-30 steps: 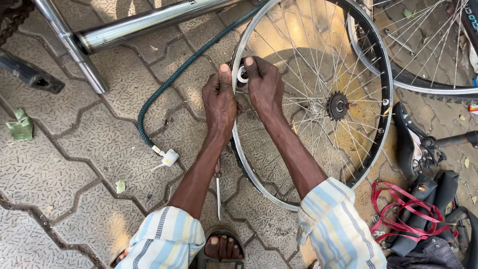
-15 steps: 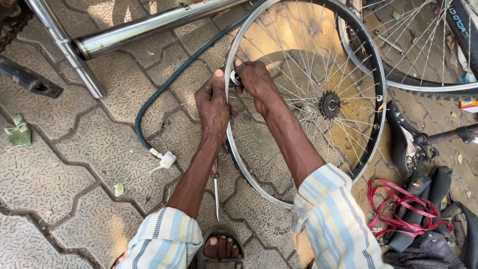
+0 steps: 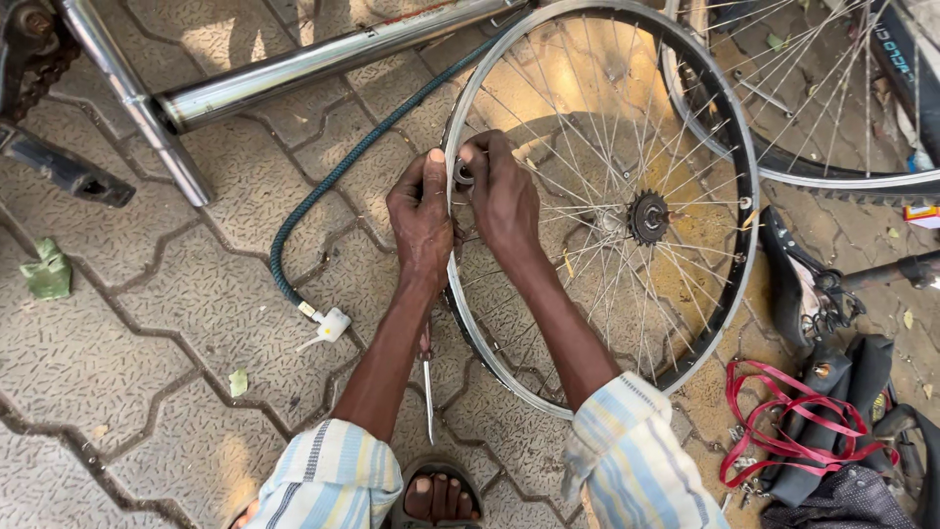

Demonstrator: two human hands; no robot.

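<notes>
At rim's 10 o'clock: both hands on small tool.
L hand (image 3: 421, 220) & R hand (image 3: 504, 196) pinch spoke tool (image 3: 462, 174) on bare wheel rim (image 3: 744, 196); no tyre fitted yet.

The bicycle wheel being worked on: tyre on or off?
Off. The bicycle wheel shows a bare metal rim all round, no rubber on it. The left hand and right hand grip its near edge.

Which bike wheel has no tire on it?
The bare wheel the left hand and right hand grip: shiny rim, small sprocket. The other wheel, top right, wears a black tire.
</notes>
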